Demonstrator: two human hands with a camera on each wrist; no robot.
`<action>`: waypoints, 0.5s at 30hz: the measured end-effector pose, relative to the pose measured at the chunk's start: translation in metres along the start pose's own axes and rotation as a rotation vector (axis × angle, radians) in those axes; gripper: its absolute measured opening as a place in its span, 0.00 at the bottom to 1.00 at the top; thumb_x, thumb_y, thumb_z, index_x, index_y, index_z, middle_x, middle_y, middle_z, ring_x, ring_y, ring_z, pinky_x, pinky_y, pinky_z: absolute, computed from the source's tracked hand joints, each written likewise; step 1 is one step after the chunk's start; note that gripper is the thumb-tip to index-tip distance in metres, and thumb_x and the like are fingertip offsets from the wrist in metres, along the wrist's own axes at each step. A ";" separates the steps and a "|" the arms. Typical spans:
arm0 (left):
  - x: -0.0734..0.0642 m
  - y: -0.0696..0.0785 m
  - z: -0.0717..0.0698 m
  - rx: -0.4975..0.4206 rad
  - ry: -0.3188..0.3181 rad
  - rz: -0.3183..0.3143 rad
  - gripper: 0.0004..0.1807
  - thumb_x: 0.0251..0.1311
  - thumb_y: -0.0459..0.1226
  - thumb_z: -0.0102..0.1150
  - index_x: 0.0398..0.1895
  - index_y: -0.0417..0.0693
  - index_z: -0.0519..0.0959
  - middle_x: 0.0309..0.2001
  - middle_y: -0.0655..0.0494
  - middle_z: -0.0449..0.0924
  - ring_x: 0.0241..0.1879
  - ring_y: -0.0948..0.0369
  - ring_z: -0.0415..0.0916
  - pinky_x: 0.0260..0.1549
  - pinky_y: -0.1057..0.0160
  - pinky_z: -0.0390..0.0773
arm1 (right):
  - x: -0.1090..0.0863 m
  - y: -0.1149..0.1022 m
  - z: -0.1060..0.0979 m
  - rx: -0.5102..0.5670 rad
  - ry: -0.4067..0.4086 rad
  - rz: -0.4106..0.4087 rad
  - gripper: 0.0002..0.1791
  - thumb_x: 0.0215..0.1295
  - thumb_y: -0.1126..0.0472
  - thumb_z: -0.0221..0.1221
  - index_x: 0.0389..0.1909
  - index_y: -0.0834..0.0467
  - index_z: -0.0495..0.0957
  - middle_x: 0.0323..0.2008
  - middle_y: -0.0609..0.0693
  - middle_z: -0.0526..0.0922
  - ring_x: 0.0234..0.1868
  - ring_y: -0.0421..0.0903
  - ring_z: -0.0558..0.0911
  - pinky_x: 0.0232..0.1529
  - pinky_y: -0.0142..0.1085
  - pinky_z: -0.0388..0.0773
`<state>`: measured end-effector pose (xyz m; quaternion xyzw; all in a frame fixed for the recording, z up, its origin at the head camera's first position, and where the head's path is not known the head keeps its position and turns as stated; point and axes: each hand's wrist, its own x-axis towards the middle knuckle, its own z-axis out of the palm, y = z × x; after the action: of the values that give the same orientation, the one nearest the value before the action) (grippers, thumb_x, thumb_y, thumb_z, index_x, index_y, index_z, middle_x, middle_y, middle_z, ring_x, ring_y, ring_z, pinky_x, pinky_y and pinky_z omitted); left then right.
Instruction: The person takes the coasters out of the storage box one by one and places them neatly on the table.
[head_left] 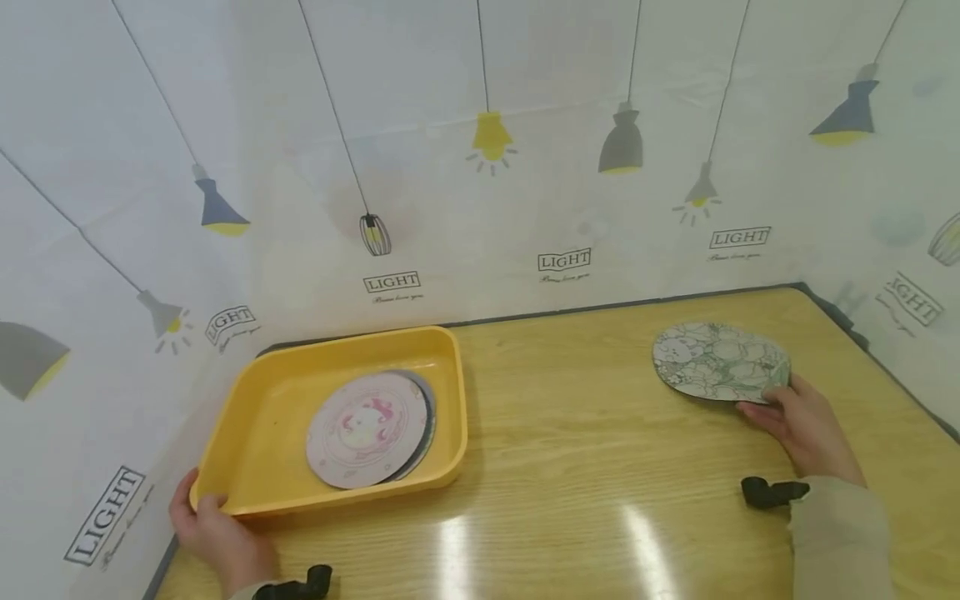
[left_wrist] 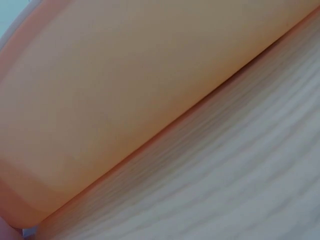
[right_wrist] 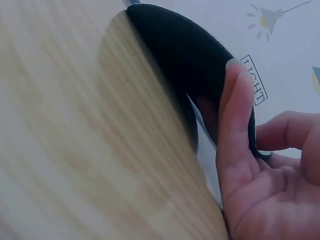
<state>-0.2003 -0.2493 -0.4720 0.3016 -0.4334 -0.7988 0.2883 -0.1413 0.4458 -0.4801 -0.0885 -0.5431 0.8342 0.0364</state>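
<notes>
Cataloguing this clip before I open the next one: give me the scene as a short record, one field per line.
left hand: grips the near-left corner of the yellow tray
right hand: pinches the edge of the oval-looking mat, dark underneath, line drawing on top
tray contents: pink-printed disc partly covering another disc
surface: wood-grain table
backdrop: white sheet with printed lamps

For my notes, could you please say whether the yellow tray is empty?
Not empty: the tray holds a pink disc overlapping another disc.

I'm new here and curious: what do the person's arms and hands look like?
The left hand and right hand wear no gloves. The right sleeve is beige; the left sleeve barely shows. A bent black fitting juts out beside each sleeve.
</notes>
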 end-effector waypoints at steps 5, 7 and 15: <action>-0.001 0.002 -0.001 -0.011 -0.007 -0.003 0.27 0.54 0.25 0.38 0.57 0.57 0.66 0.58 0.60 0.62 0.56 0.60 0.61 0.52 0.62 0.63 | 0.003 0.002 -0.009 0.267 -0.159 -0.065 0.36 0.65 0.75 0.37 0.68 0.56 0.32 0.56 0.56 0.66 0.49 0.52 0.75 0.51 0.40 0.67; -0.002 0.004 -0.001 -0.018 -0.005 -0.005 0.27 0.55 0.26 0.38 0.57 0.57 0.66 0.59 0.60 0.61 0.56 0.60 0.61 0.53 0.62 0.63 | 0.005 0.001 -0.012 0.318 -0.196 -0.063 0.36 0.65 0.77 0.35 0.68 0.55 0.31 0.57 0.57 0.65 0.51 0.52 0.73 0.53 0.40 0.65; -0.009 0.005 0.002 0.063 0.033 -0.025 0.26 0.58 0.28 0.39 0.58 0.63 0.64 0.60 0.64 0.59 0.58 0.63 0.59 0.54 0.63 0.62 | 0.017 -0.002 -0.028 0.479 -0.173 -0.092 0.34 0.65 0.77 0.34 0.69 0.52 0.42 0.59 0.55 0.61 0.51 0.50 0.72 0.54 0.37 0.65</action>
<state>-0.1943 -0.2442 -0.4644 0.3291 -0.4499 -0.7831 0.2759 -0.1527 0.4746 -0.4908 0.0193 -0.3344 0.9410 0.0476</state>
